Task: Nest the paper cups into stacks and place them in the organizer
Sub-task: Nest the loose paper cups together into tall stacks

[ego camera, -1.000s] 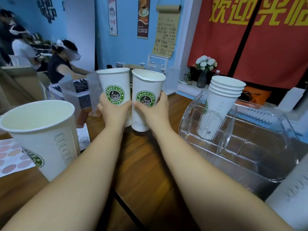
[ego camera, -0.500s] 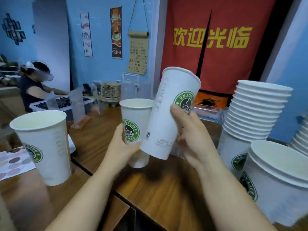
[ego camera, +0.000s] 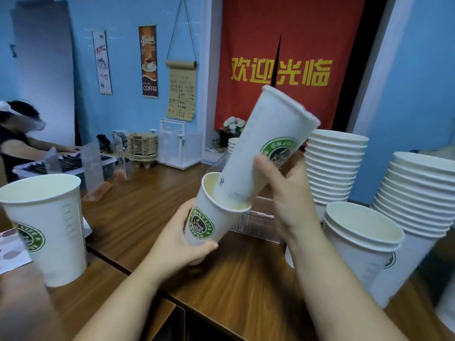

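My left hand (ego camera: 176, 244) grips a white paper cup with a green logo (ego camera: 209, 217), tilted with its mouth toward the right. My right hand (ego camera: 288, 193) holds a second, matching paper cup (ego camera: 261, 148), tilted, its base inside the mouth of the first cup. The clear plastic organizer (ego camera: 256, 222) shows only partly behind both cups. Another single cup (ego camera: 49, 225) stands upright at the near left. Tall nested stacks (ego camera: 334, 166) (ego camera: 418, 200) and a short stack (ego camera: 362, 242) stand to the right.
The wooden counter (ego camera: 138, 212) has a front edge just below my arms. A person works at a tray of items at far left (ego camera: 22, 143). Clear sign holders (ego camera: 93, 173), a stack of cup sleeves (ego camera: 142, 146) and a white rack (ego camera: 179, 143) line the back.
The right-hand cup rose, tilted and its base went into the left-hand cup, which also tilted. The view swung right, bringing the cup stacks into sight.
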### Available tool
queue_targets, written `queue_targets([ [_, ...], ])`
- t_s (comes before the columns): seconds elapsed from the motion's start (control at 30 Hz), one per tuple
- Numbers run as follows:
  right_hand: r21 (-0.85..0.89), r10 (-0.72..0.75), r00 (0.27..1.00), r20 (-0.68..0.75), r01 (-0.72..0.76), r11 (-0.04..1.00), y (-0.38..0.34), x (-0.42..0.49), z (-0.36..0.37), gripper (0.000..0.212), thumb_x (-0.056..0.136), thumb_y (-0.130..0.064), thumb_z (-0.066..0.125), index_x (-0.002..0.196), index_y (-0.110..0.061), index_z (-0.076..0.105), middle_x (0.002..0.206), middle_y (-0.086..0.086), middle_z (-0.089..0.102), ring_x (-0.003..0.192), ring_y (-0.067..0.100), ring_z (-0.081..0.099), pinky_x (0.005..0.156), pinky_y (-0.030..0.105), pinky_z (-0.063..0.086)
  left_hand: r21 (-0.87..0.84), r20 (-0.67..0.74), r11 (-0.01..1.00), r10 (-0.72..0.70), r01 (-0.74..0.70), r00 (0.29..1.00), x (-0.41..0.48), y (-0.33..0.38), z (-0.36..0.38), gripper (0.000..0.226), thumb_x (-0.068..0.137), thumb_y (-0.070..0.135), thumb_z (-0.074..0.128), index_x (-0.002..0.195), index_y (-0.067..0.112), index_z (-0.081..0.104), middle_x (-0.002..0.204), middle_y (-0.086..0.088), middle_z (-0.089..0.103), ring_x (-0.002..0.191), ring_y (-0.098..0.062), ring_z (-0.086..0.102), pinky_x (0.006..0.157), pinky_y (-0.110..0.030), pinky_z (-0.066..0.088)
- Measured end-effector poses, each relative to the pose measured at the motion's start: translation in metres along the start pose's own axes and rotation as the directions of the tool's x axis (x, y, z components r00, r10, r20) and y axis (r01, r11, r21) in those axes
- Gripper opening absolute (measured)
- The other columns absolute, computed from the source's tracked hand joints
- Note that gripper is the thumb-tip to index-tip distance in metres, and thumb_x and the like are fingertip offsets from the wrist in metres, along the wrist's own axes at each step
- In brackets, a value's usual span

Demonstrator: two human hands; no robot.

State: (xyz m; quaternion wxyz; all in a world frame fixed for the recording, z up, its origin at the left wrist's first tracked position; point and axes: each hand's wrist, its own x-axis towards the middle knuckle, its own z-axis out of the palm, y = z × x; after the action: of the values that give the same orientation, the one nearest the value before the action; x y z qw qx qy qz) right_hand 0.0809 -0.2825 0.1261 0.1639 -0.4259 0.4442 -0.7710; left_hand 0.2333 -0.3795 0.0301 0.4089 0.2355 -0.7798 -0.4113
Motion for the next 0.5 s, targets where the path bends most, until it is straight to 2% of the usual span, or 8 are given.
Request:
queue_targets([
  [0.1, -0.112, 0.064, 0.992, 0.107, -0.051, 0.992, 0.015, -0.013, 0.001, 0.073, 0.065, -0.026, 0.081, 0.128, -0.022, 0.043, 0.119, -0.006, 0.062, 0.104, 0.005, 0.062, 0.084, 0.02, 0.052, -0.005, 0.006, 1.0, -0.001, 0.001, 1.0, -0.001, -0.003, 0.002, 0.079, 0.064, 0.0, 0.083, 0.112, 0.046, 0.041, 0.102, 0.048, 0.054, 0.097, 0.021, 0.054, 0.074, 0.003, 0.038],
  [0.2, -0.035, 0.133, 0.97, 0.203, -0.129, 0.991, 0.026, -0.02, 0.0, 0.074, 0.069, -0.013, 0.079, 0.131, -0.023, 0.04, 0.118, -0.006, 0.062, 0.101, 0.002, 0.063, 0.072, 0.016, 0.053, -0.033, 0.02, 0.999, -0.008, 0.008, 1.0, -0.001, -0.004, 0.005, 0.077, 0.061, 0.011, 0.086, 0.115, 0.046, 0.043, 0.109, 0.042, 0.055, 0.103, 0.017, 0.054, 0.078, 0.001, 0.038],
  [0.27, 0.007, 0.163, 0.967, 0.197, -0.167, 0.986, 0.029, -0.019, -0.001, 0.083, 0.066, -0.022, 0.081, 0.133, -0.035, 0.033, 0.128, -0.008, 0.055, 0.111, 0.003, 0.058, 0.081, 0.022, 0.053, -0.043, 0.027, 0.999, -0.01, 0.011, 1.0, -0.002, -0.006, 0.008, 0.076, 0.058, 0.019, 0.083, 0.117, 0.046, 0.044, 0.113, 0.039, 0.055, 0.105, 0.015, 0.054, 0.08, 0.0, 0.039],
  [0.33, -0.034, 0.156, 0.968, 0.195, -0.152, 0.988, 0.026, -0.018, -0.001, 0.078, 0.068, -0.035, 0.077, 0.132, -0.04, 0.034, 0.132, -0.013, 0.05, 0.114, -0.004, 0.053, 0.091, 0.024, 0.048, -0.049, 0.029, 0.999, -0.011, 0.012, 1.0, -0.003, -0.008, 0.009, 0.076, 0.058, 0.018, 0.083, 0.117, 0.045, 0.044, 0.114, 0.039, 0.055, 0.106, 0.015, 0.054, 0.081, 0.0, 0.038],
  [0.4, -0.095, 0.16, 0.959, 0.233, -0.141, 0.985, 0.023, -0.02, 0.0, 0.062, 0.068, -0.041, 0.075, 0.124, -0.038, 0.047, 0.128, -0.014, 0.053, 0.108, -0.007, 0.055, 0.077, 0.016, 0.051, -0.057, 0.035, 0.998, -0.011, 0.013, 0.999, -0.004, -0.009, 0.01, 0.077, 0.06, 0.015, 0.084, 0.117, 0.046, 0.044, 0.112, 0.04, 0.054, 0.106, 0.016, 0.053, 0.081, 0.001, 0.038],
  [0.43, -0.146, 0.167, 0.956, 0.242, -0.134, 0.98, 0.024, -0.021, 0.001, 0.056, 0.067, -0.043, 0.07, 0.119, -0.038, 0.051, 0.129, -0.014, 0.052, 0.111, -0.002, 0.055, 0.071, 0.013, 0.051, -0.058, 0.037, 0.998, -0.009, 0.011, 0.999, -0.004, -0.009, 0.01, 0.077, 0.06, 0.015, 0.084, 0.117, 0.047, 0.043, 0.111, 0.041, 0.055, 0.105, 0.016, 0.053, 0.08, 0.001, 0.038],
  [0.47, -0.204, 0.165, 0.956, 0.243, -0.116, 0.972, 0.025, -0.023, 0.0, 0.052, 0.066, -0.045, 0.066, 0.116, -0.039, 0.053, 0.134, -0.014, 0.05, 0.118, 0.003, 0.051, 0.07, 0.012, 0.052, -0.055, 0.039, 0.998, -0.008, 0.01, 0.999, -0.004, -0.009, 0.01, 0.076, 0.059, 0.017, 0.083, 0.116, 0.048, 0.043, 0.11, 0.042, 0.055, 0.104, 0.017, 0.053, 0.08, 0.001, 0.037],
  [0.5, -0.257, 0.16, 0.957, 0.24, -0.097, 0.962, 0.028, -0.024, -0.001, 0.051, 0.067, -0.047, 0.065, 0.115, -0.039, 0.053, 0.138, -0.016, 0.046, 0.125, 0.006, 0.047, 0.075, 0.015, 0.053, -0.053, 0.04, 0.998, -0.011, 0.013, 0.999, -0.004, -0.009, 0.01, 0.075, 0.058, 0.019, 0.082, 0.115, 0.048, 0.043, 0.11, 0.041, 0.055, 0.104, 0.017, 0.054, 0.079, 0.001, 0.038],
])
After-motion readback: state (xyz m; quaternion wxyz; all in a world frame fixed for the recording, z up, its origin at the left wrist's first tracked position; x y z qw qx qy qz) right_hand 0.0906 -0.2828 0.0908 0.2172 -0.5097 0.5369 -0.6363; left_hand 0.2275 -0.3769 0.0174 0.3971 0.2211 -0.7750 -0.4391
